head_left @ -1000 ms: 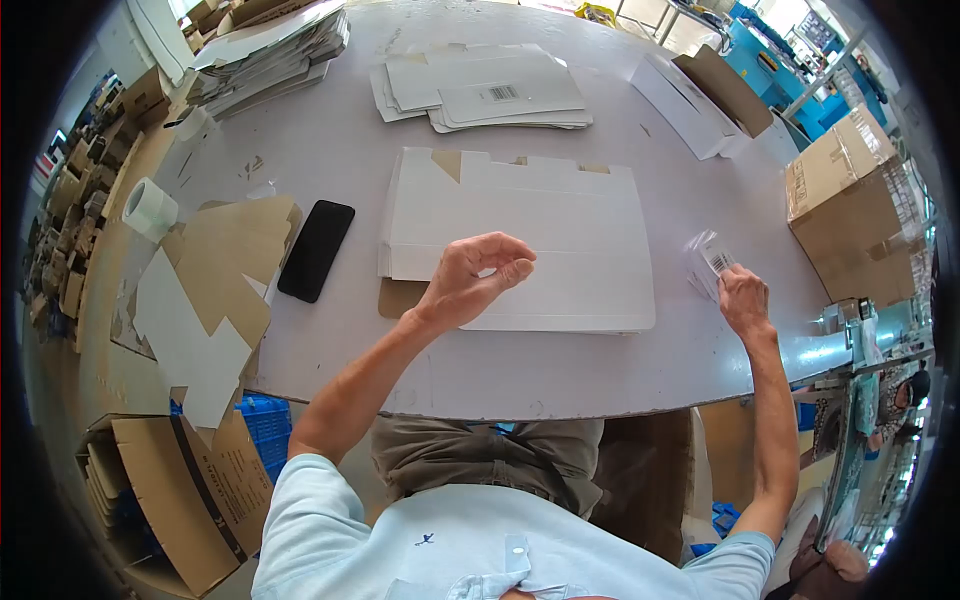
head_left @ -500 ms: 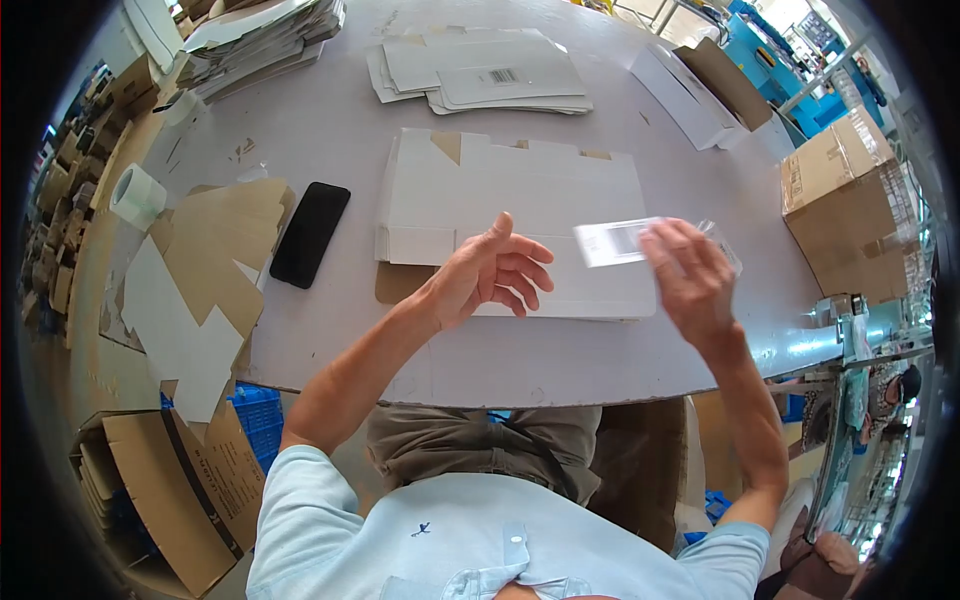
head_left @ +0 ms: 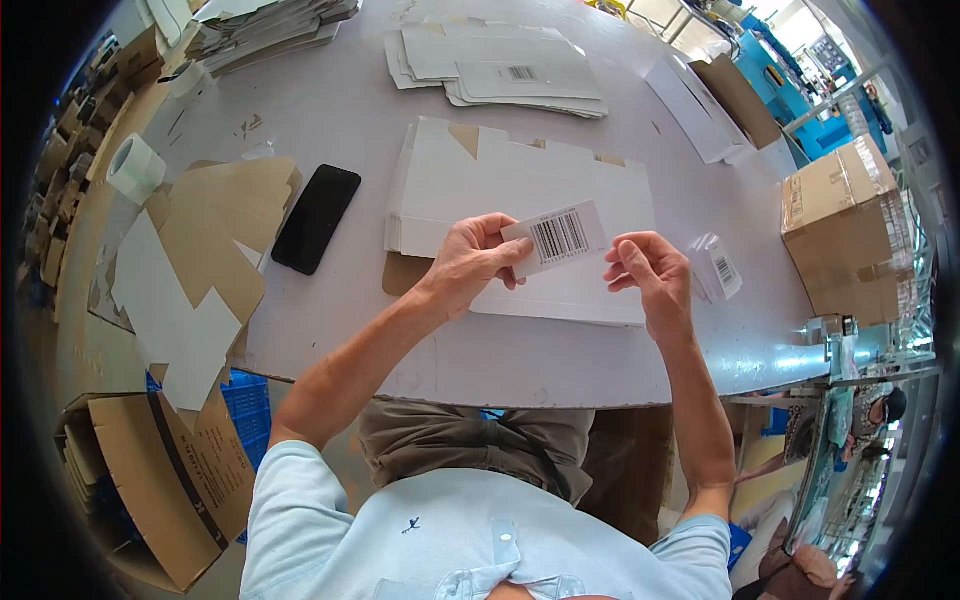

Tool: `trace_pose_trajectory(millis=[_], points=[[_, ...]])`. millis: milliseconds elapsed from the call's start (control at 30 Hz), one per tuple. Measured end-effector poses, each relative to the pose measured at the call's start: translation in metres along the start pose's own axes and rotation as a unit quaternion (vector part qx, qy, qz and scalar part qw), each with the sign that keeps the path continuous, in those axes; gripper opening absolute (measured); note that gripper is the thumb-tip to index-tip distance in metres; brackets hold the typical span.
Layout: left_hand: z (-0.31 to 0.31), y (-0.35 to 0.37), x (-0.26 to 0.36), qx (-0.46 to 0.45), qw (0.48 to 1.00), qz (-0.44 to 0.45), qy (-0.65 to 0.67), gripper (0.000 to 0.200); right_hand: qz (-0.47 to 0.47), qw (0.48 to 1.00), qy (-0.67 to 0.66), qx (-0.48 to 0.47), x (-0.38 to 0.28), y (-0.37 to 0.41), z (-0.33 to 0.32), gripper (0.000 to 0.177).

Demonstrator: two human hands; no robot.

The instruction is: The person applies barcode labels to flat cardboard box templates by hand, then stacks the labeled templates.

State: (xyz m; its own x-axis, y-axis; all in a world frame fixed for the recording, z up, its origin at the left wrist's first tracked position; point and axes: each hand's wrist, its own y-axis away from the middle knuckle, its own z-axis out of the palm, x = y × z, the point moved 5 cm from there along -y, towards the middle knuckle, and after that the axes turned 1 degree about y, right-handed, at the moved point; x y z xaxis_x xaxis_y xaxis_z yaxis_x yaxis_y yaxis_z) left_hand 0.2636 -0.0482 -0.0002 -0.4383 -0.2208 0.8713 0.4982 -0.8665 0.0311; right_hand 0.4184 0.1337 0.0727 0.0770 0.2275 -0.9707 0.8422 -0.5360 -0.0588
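My left hand [head_left: 478, 262] pinches the left end of a white barcode label [head_left: 562, 238], held tilted above a stack of flat white cardboard [head_left: 600, 185]. Just right of the label, my right hand [head_left: 655, 280] is raised with thumb and fingertips drawn together near the label's edge; whether the fingertips hold anything is too small to tell. A small pile of barcode labels [head_left: 716, 268] lies on the table to the right of my right hand.
A black phone [head_left: 316, 220], cut cardboard [head_left: 215, 240] and a tape roll [head_left: 136, 168] are on the left. More flat cartons [head_left: 500, 68] lie at the back. A brown box [head_left: 845, 225] and an open white box [head_left: 700, 110] are on the right. Distant people are at far right.
The label has moved left from my right hand into my left hand and now shows its barcode. My left fingers have closed on it. The label pile is more visible.
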Motion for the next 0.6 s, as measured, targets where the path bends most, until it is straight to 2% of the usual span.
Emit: trace_pose_trajectory(millis=[133,300,333,367,400,433,500,533,600], points=[[0.003,0.001,-0.003,0.005,1.0,-0.004,-0.011,0.018,0.011,0.999,-0.028,-0.026,0.003,-0.002,0.012,0.014],[0.007,0.003,0.001,0.012,0.999,0.0,-0.048,0.023,-0.006,1.0,-0.027,-0.012,0.005,-0.003,0.014,0.012],[0.007,0.008,0.022,0.122,0.94,0.195,-0.251,0.025,-0.02,1.0,-0.016,0.005,0.003,-0.002,0.013,0.012],[0.017,0.023,0.042,0.22,0.793,0.371,-0.43,0.028,-0.019,1.0,-0.017,0.005,0.001,-0.001,0.016,0.012],[0.018,0.026,0.049,0.199,0.772,0.431,-0.424,0.031,-0.021,1.0,-0.013,0.008,-0.003,0.0,0.02,0.011],[0.021,0.028,0.052,0.198,0.771,0.431,-0.426,0.031,-0.024,1.0,-0.01,0.011,-0.008,0.001,0.024,0.011],[0.03,0.031,0.046,0.091,0.823,0.406,-0.387,0.026,-0.013,1.0,-0.018,-0.003,-0.013,0.002,0.038,0.011],[0.031,0.033,0.044,0.094,0.824,0.402,-0.388,0.026,-0.003,0.999,-0.024,-0.021,-0.016,0.002,0.045,0.011],[0.031,0.026,0.032,0.055,0.905,0.301,-0.294,0.02,0.002,0.998,-0.035,-0.044,-0.026,0.003,0.057,0.011]])
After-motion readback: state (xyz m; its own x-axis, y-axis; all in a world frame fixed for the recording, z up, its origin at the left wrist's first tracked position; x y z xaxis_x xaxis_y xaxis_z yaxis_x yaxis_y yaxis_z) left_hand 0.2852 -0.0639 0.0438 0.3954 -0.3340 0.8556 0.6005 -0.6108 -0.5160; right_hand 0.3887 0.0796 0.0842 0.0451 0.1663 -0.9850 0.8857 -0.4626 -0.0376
